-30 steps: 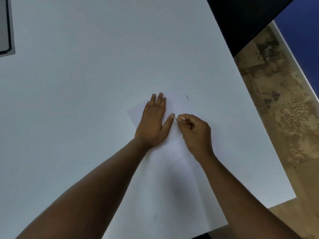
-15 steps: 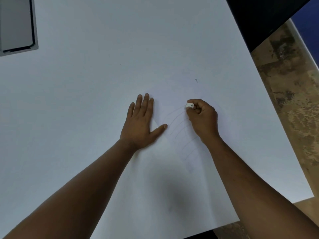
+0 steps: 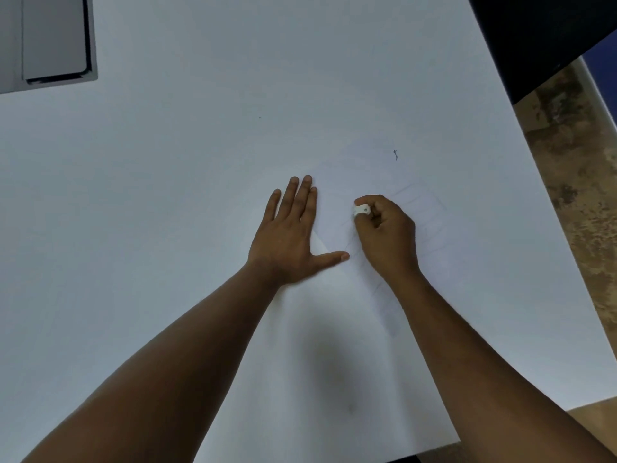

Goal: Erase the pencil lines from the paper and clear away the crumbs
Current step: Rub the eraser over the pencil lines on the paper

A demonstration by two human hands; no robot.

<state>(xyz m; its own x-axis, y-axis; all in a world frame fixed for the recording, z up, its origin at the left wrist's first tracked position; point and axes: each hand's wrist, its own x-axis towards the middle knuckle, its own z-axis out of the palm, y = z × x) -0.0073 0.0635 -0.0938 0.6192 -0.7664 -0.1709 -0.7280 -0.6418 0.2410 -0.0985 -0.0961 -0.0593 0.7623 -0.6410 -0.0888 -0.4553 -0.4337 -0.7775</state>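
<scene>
Pressing flat on the paper point(image 3: 334, 345), your left hand point(image 3: 289, 238) lies with fingers straight and close together and the thumb spread out to the right, its tip just short of your right hand point(image 3: 384, 235). That right hand is curled, pinching a small white eraser point(image 3: 361, 209) between thumb and fingertips; the eraser's lower face meets the sheet just right of your left fingers. The paper sits on the white table point(image 3: 150, 212), reaching from the near edge up toward the middle, closer to the right edge than the left. Its borders are hard to trace against the table, since both are white. Faint pencil lines point(image 3: 424, 225) show on the sheet to the right of and below your right hand, some passing under the wrist. A small dark mark point(image 3: 395, 155) lies farther up, beyond the right hand; whether it is on the sheet or the table cannot be told. Crumbs are too small to make out. At the far left corner a grey recessed panel point(image 3: 50, 38) is set into the table; nothing can be seen in it. Both forearms come in from the near edge.
</scene>
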